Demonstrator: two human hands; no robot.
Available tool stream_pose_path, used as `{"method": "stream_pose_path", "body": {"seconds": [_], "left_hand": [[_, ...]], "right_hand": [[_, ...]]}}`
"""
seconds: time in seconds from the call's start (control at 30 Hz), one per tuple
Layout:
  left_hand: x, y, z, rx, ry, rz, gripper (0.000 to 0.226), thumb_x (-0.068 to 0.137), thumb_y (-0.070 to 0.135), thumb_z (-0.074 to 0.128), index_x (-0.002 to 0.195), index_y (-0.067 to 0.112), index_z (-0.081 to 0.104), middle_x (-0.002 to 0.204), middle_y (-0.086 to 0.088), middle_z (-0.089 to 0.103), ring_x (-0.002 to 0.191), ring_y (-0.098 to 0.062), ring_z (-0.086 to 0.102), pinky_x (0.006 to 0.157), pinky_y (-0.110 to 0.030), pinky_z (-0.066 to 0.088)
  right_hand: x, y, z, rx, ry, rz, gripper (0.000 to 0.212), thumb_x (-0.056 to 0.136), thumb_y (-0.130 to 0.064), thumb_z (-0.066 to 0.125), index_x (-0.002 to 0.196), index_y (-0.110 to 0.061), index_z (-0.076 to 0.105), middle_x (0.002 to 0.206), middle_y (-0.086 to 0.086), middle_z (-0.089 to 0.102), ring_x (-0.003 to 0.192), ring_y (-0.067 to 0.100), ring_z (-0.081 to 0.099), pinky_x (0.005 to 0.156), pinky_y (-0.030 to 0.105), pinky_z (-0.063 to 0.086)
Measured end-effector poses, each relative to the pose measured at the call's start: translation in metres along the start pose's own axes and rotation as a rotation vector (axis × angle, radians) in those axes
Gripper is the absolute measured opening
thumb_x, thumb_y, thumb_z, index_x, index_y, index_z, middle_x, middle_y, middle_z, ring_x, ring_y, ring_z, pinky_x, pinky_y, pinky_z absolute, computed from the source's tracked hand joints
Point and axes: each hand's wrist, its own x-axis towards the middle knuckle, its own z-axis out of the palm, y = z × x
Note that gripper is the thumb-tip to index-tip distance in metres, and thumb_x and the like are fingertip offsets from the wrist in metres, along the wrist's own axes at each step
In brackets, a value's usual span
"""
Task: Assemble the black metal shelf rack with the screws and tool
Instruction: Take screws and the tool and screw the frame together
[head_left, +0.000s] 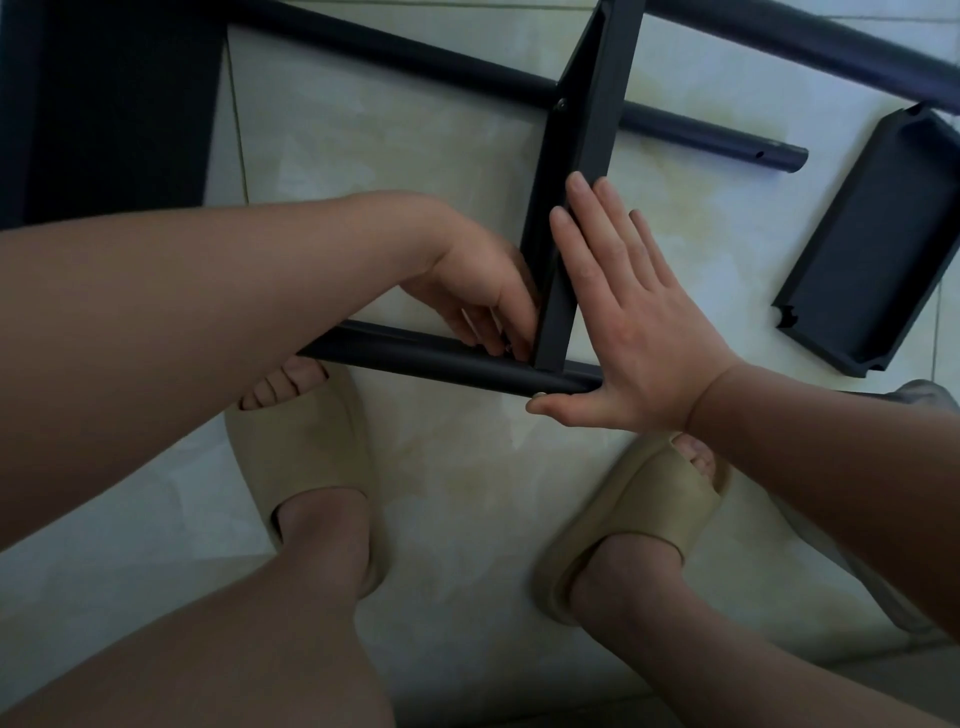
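A black shelf tray (582, 156) stands on edge between two black metal tubes, the near tube (426, 358) and the far tube (415, 62). A screw (560, 104) sits in the tray's wall at the far tube. My right hand (634, 317) lies flat with straight fingers against the tray's right side, its thumb pressing a small screw head (538, 396) on the near tube. My left hand (478, 291) reaches inside the tray's near corner with curled fingers; what they hold is hidden.
A second black tray (878, 244) lies flat on the pale tiled floor at the right. Another black tube (810, 41) runs across the top right. A dark panel (114, 104) fills the top left. My feet in beige slippers (311, 467) stand under the near tube.
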Motion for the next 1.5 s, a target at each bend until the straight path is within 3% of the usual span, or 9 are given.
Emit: {"method": "stream_pose_path", "body": {"seconds": [0.23,0.4,0.53,0.67,0.77,0.93,1.03,1.27,1.5], "left_hand": [[0.005,0.01,-0.004,0.051,-0.027,-0.047,0.011,0.089,0.008,0.067,0.099,0.012,0.072,0.088,-0.001,0.072,0.075,-0.011,0.061,0.068,-0.02,0.048],[0.0,0.002,-0.007,0.005,-0.045,-0.038,0.019,0.091,0.01,0.065,0.109,0.012,0.07,0.096,-0.001,0.073,0.081,-0.011,0.063,0.073,-0.022,0.049],[0.002,0.0,-0.003,-0.007,-0.014,-0.034,0.008,0.09,0.016,0.067,0.093,0.018,0.073,0.09,0.003,0.074,0.08,-0.012,0.063,0.077,-0.026,0.049],[0.005,0.0,-0.002,0.009,0.004,-0.019,0.011,0.09,0.009,0.067,0.083,0.017,0.073,0.077,0.003,0.072,0.07,-0.01,0.06,0.071,-0.023,0.049],[0.003,0.001,-0.003,-0.001,-0.008,-0.001,0.011,0.088,0.004,0.067,0.086,0.014,0.072,0.077,0.001,0.071,0.07,-0.01,0.06,0.068,-0.021,0.049],[0.002,0.001,-0.005,-0.041,-0.016,-0.005,0.01,0.09,0.011,0.066,0.092,0.018,0.073,0.086,0.003,0.073,0.078,-0.012,0.062,0.078,-0.026,0.05],[0.003,0.0,-0.004,-0.008,-0.024,-0.023,0.01,0.089,0.015,0.068,0.085,0.02,0.075,0.085,0.003,0.073,0.074,-0.012,0.061,0.077,-0.027,0.051],[0.001,0.001,-0.004,-0.018,-0.032,0.023,0.013,0.087,0.001,0.067,0.084,0.013,0.072,0.075,-0.001,0.068,0.072,-0.013,0.059,0.076,-0.027,0.048],[0.004,0.0,0.0,0.02,-0.003,-0.028,0.007,0.09,0.01,0.067,0.092,0.015,0.072,0.08,0.003,0.071,0.075,-0.014,0.058,0.077,-0.028,0.048]], "right_hand": [[0.0,0.001,0.001,0.017,0.014,-0.003,0.126,0.08,-0.086,0.048,0.16,0.003,0.009,0.168,0.024,0.001,0.156,0.039,-0.003,0.123,0.062,0.015],[0.0,0.001,0.001,0.019,0.012,-0.005,0.125,0.081,-0.086,0.047,0.16,0.002,0.008,0.168,0.023,0.0,0.156,0.038,-0.004,0.123,0.061,0.014],[0.0,0.001,0.001,0.014,0.013,-0.004,0.126,0.081,-0.087,0.047,0.16,0.002,0.008,0.168,0.023,0.0,0.156,0.039,-0.004,0.123,0.061,0.014],[0.0,0.001,0.001,0.015,0.017,-0.004,0.125,0.08,-0.086,0.047,0.16,0.003,0.009,0.168,0.023,0.001,0.156,0.039,-0.003,0.123,0.061,0.014],[0.0,0.001,0.002,0.018,0.022,-0.004,0.125,0.081,-0.086,0.046,0.16,0.003,0.009,0.168,0.023,0.001,0.157,0.038,-0.003,0.124,0.061,0.014],[0.0,0.002,0.002,0.02,0.026,-0.008,0.124,0.081,-0.087,0.045,0.16,0.002,0.008,0.168,0.023,0.0,0.157,0.038,-0.003,0.124,0.061,0.014],[0.0,0.002,0.002,0.021,0.023,-0.006,0.125,0.081,-0.087,0.047,0.16,0.002,0.008,0.168,0.022,0.0,0.157,0.038,-0.004,0.124,0.061,0.014],[0.0,0.001,0.002,0.021,0.02,-0.007,0.125,0.081,-0.087,0.046,0.16,0.002,0.009,0.168,0.022,0.0,0.157,0.038,-0.003,0.123,0.061,0.015],[0.0,0.002,0.002,0.018,0.013,-0.005,0.125,0.081,-0.087,0.046,0.16,0.002,0.008,0.168,0.022,-0.001,0.157,0.038,-0.004,0.123,0.061,0.014]]}}
